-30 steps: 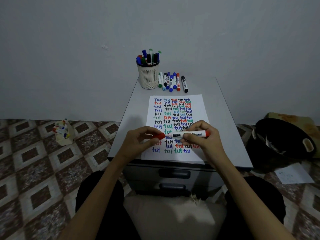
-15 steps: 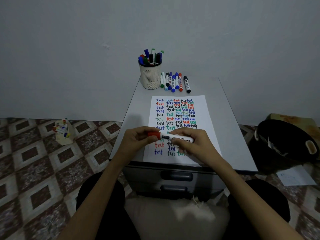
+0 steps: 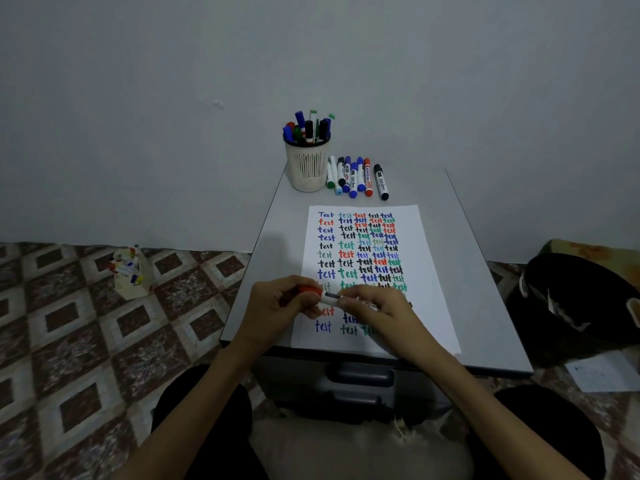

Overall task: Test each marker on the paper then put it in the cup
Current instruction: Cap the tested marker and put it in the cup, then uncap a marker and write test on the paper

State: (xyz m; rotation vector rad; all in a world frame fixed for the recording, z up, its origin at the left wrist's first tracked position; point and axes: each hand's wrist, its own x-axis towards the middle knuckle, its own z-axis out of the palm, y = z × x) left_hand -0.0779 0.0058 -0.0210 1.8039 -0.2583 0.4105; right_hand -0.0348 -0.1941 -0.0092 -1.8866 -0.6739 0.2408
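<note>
On the surface (image 3: 460, 271), paper (image 3: 427, 271) lies lengthwise from mid-top to the near edge, rows of coloured "test" filling it almost to the bottom. Cup (image 3: 307, 168) stands at the far left corner, upright, holding a bunch of capped markers: judged tested and stowed. Row (image 3: 356, 176) of about eight capped markers lies just beside the cup on its right, along the far edge: judged not yet tested. Left hand (image 3: 277, 310) and right hand (image 3: 384, 313) meet over the paper's lower part, near the near edge. Marker (image 3: 330, 298) is held level between them, above the paper, not in the cup. Right fingers wrap the barrel; left fingers pinch the red cap (image 3: 310, 290). Cannot tell whether the cap is fully seated. Estimate: over half done; this marker plus the row remain.
</note>
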